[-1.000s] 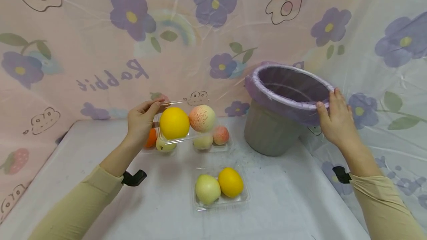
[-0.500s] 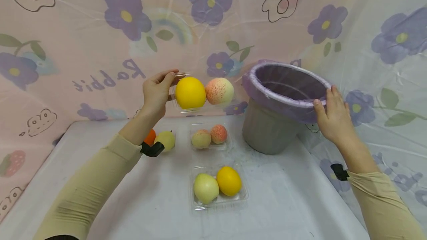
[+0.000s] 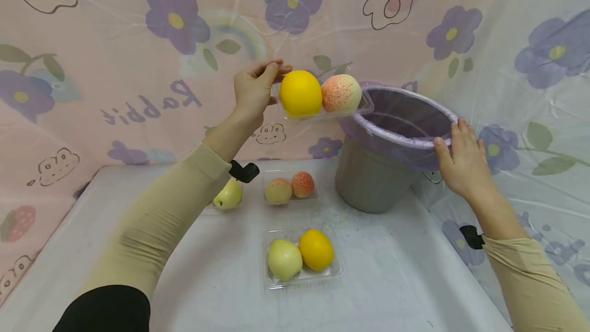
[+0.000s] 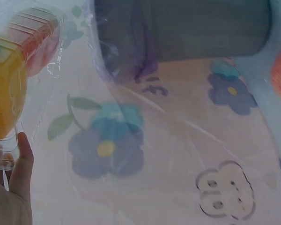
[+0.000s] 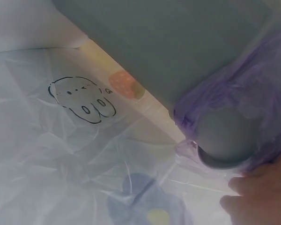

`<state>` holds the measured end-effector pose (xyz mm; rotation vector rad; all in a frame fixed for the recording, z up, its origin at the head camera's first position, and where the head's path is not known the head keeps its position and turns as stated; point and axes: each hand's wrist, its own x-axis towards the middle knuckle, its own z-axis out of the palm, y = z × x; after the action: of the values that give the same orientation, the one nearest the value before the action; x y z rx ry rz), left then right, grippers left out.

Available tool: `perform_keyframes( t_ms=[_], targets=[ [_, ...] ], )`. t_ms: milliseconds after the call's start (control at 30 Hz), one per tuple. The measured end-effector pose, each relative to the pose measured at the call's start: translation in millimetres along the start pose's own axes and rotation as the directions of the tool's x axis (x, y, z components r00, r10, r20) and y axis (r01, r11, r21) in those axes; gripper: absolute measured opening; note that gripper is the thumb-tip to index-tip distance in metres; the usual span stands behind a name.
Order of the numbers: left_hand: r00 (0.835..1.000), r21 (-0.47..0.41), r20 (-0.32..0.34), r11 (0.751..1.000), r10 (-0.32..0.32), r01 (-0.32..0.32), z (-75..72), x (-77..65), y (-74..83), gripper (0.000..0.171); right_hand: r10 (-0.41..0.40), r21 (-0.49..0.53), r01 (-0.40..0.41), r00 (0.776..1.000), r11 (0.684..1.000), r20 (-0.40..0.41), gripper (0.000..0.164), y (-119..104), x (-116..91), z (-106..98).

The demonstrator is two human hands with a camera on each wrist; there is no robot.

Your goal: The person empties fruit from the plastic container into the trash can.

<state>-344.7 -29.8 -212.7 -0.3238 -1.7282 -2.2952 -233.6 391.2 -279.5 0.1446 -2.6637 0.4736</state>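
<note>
My left hand (image 3: 253, 88) pinches the left end of a clear plastic fruit box (image 3: 364, 106), raised to the near left side of the bin's rim. Inside it sit a yellow round fruit (image 3: 301, 93) and a speckled peach (image 3: 341, 93). In the left wrist view the box shows at the left edge, thumb and fingers at its end. A grey bin (image 3: 373, 178) with a purple bag (image 3: 401, 155) folded over its rim stands at the right. My right hand (image 3: 465, 165) rests on the rim's right side, fingers fairly straight; the right wrist view shows its fingertips against the bag.
On the white table (image 3: 392, 281), a clear box (image 3: 341, 270) near the front holds a pale green fruit and a yellow one. Behind it lies a box with two peaches (image 3: 290, 187). A green pear (image 3: 229, 194) sits partly behind my left forearm. Printed cloth hangs behind.
My left hand has lifted the fruit box up and to the right, from above the back boxes to the bin's rim. The right hand has stayed on the bin.
</note>
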Motion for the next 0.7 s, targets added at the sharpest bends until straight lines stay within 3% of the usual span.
perform_keyframes(
  t_ms=[433,700],
  targets=[
    [0.999,-0.02,0.052,1.0,0.001,0.0,80.9,17.9,-0.1,0.023,-0.027,-0.021,0.027,0.999,0.999,0.035,0.082,3.2,5.2,-1.6],
    [0.995,0.123,0.01,0.987,0.101,-0.102,126.2,27.2,-14.8,0.023,-0.018,-0.018,0.019,0.999,1.0,0.03,0.083,3.1,3.4,-1.6]
  ],
)
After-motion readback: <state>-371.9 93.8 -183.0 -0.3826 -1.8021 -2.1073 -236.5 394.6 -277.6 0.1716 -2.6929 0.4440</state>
